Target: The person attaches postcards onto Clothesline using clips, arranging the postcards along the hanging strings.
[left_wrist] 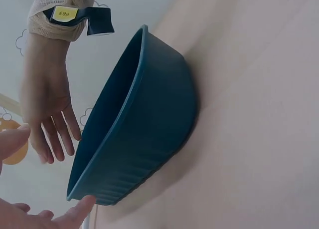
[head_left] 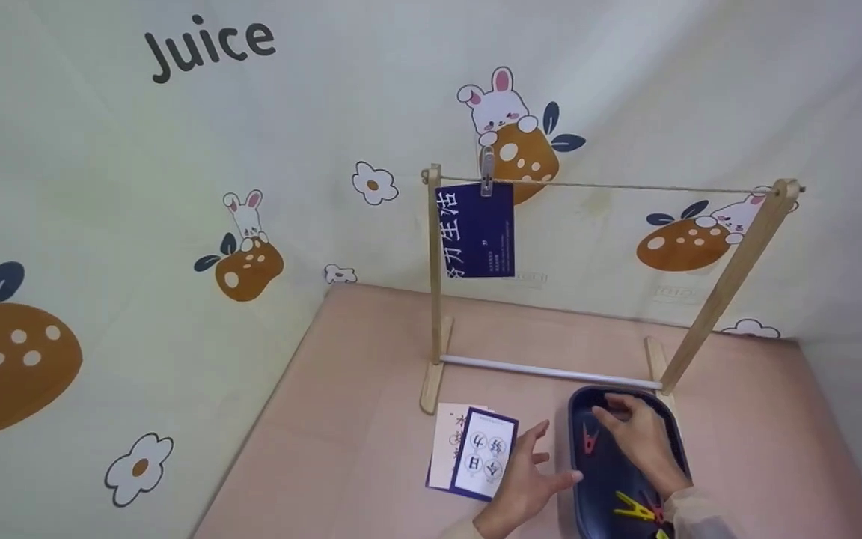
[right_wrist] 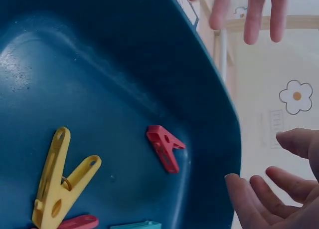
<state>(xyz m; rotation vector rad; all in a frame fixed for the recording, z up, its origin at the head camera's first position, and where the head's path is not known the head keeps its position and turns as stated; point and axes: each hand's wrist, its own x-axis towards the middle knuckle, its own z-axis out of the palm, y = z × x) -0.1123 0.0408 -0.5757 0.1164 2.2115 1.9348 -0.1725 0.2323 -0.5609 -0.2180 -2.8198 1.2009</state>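
Observation:
My right hand (head_left: 642,440) is over the dark blue basin (head_left: 579,516), fingers loosely bent and apart, with nothing between them. Below it lies a small red clothespin (head_left: 589,439). A yellow clothespin (right_wrist: 62,181) rests farther along the basin floor, beside a second red clothespin (right_wrist: 79,222) and a teal one (right_wrist: 137,225), both partly cut off. Between the basin and the cards is my left hand (head_left: 524,479), fingers spread, holding nothing. A blue-bordered white card (head_left: 485,453) lies next to it, overlapping a pinkish card (head_left: 446,447).
Behind the basin stands a wooden rack (head_left: 730,288) with a string (head_left: 625,186) across its top. A clear clothespin (head_left: 487,172) holds a dark blue card (head_left: 483,236) on the string. The pink tabletop (head_left: 326,434) meets a patterned cloth backdrop (head_left: 371,97).

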